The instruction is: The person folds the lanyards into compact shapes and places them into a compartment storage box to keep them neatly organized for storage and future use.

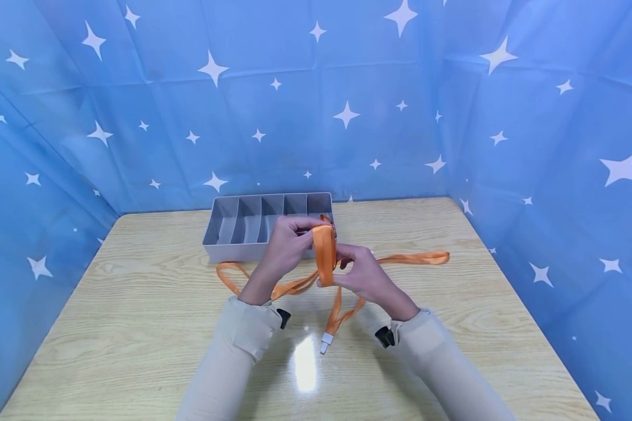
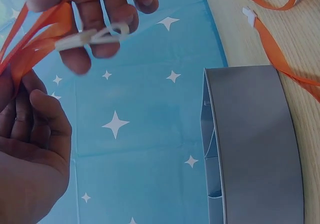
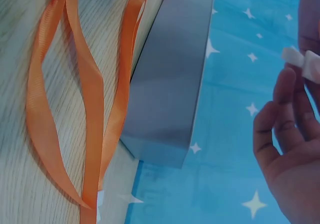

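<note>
**Winding Ribbon Over the Tray**

Gripping a woven orange lanyard (image 1: 324, 252), both the left hand (image 1: 287, 242) and right hand (image 1: 362, 273) hold its folded loops above the table (image 1: 137, 304), before a grey divided tray (image 1: 242, 225). Left wrist: the white plastic clip (image 2: 92, 37) sits pinched among the fingers. Right wrist: slack glossy strands trail; they could snag and unravel the coil.

Looking like a staged recording booth rather than a home or shop: blue star-printed cloth (image 1: 316, 105) hanging creased as a backdrop on three sides, closing in a single pale wood-grain table (image 1: 137, 304). Standing on that table near the back, only a grey plastic divided tray (image 1: 253, 225), with orange ribbon straps (image 1: 416, 257) trailing across the top. Overhead light glaring off the glossy tabletop.
</note>
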`<state>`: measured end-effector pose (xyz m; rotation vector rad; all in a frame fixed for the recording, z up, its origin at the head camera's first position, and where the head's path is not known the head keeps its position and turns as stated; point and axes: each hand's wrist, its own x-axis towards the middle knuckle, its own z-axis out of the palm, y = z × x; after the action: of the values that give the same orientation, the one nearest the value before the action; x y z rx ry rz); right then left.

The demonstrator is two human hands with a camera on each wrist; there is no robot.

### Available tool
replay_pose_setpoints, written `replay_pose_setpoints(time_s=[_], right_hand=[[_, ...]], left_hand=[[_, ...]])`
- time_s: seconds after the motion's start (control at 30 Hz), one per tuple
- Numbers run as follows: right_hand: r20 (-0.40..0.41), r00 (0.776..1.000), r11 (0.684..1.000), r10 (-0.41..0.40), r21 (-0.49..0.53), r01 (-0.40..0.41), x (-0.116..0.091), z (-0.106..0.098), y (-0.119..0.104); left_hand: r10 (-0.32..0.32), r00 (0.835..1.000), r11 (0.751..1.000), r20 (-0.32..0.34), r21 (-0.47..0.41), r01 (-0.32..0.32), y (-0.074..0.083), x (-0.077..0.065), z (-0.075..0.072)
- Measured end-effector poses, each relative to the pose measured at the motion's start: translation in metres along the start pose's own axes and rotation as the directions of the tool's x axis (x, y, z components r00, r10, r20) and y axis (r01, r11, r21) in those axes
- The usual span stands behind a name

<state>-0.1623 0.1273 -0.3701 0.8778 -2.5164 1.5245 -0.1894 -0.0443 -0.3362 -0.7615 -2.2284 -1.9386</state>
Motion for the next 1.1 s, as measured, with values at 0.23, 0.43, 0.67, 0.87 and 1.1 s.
replay_pose_setpoints(time_s=[0.23,0.43,0.67,0.87,1.1], right_hand=[[-0.032,0.999,0.999,-0.019,0.042,0.02,-0.004,0.004,0.002],[-0.065,0.997,0.994,-0.052,0.09,0.058,-0.008,0.007,0.003],[-0.085,0.992,0.987,-0.091,0.122,0.101,-0.014,0.014,0.012],[-0.091,0.987,0.979,-0.132,0.144,0.145,-0.017,0.013,0.002],[-0.072,0.988,0.975,-0.139,0.167,0.15,-0.02,0.009,-0.015]], left_hand=[[-0.013,1.0,1.0,-0.001,-0.005,0.013,0.001,0.0,-0.003],[-0.037,0.999,0.999,-0.012,-0.014,0.037,-0.001,0.0,-0.005],[-0.051,0.997,0.999,-0.054,-0.018,0.05,-0.022,0.004,-0.004],[-0.038,0.997,0.999,-0.068,0.0,0.038,-0.038,0.007,-0.002],[-0.072,0.997,0.997,-0.035,0.004,0.072,-0.031,0.006,-0.001]])
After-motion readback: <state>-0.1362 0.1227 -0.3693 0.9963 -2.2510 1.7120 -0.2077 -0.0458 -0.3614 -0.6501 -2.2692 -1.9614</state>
